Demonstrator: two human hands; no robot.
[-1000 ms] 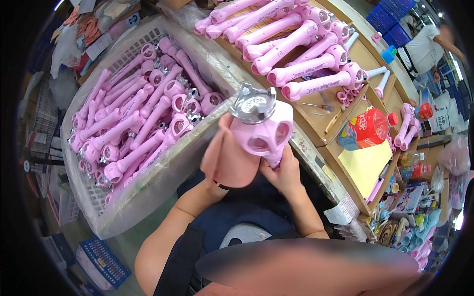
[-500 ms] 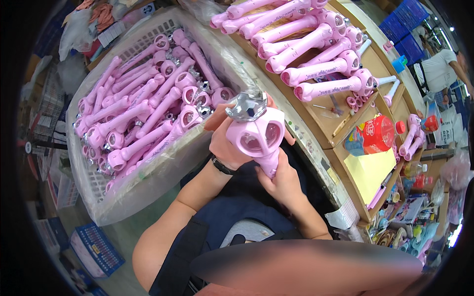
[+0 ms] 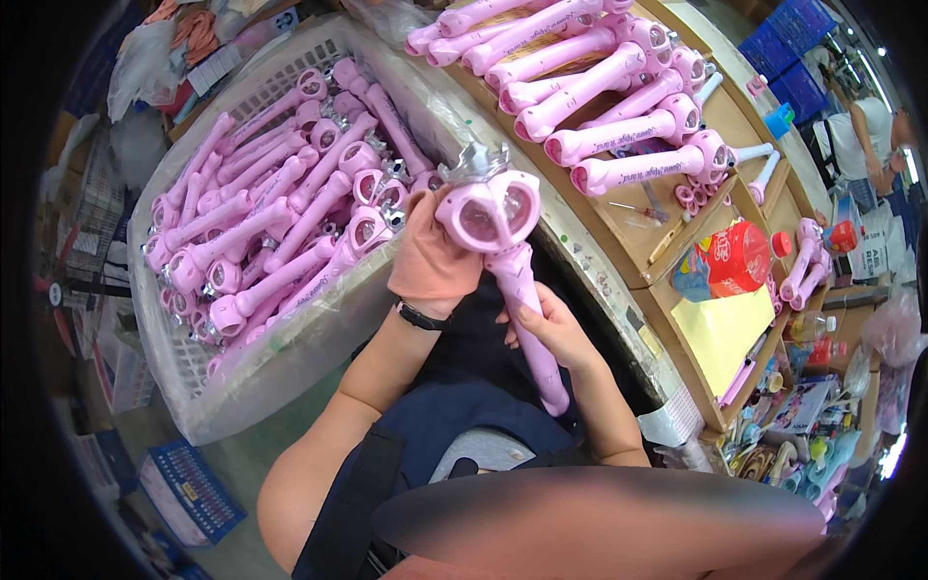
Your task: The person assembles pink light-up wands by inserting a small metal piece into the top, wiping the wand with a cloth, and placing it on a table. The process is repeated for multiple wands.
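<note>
We hold a pink plastic wand (image 3: 505, 261) up over our lap, near the middle of the scene: glossy moulded shell, heart-shaped head with two clear round windows, a silvery crown piece on top, and a long straight handle that flares at its near end. Our left hand (image 3: 432, 259), in a soft peach-coloured cloth glove with a black band at the wrist, is cupped against the left side of the head, fingers wrapped around it. Our right hand (image 3: 544, 324), bare, is clenched around the handle below the head, thumb laid along the shaft; both forearms rise from the near edge, elbows bent. To the left stands a white lattice basket (image 3: 242, 387) lined with clear film, heaped with matching wands (image 3: 275, 227). Far right, on a tan wooden bench (image 3: 667, 309), more wands (image 3: 599, 97) lie in a row, handles pointing left. Right of our hands on the bench sits a round red package with a printed label (image 3: 730, 261), just beside a flat yellow sheet (image 3: 723, 333). Blue crates (image 3: 797, 43) stand at the far right; a blue rectangular carton (image 3: 188, 493) lies on the floor, near left.
</note>
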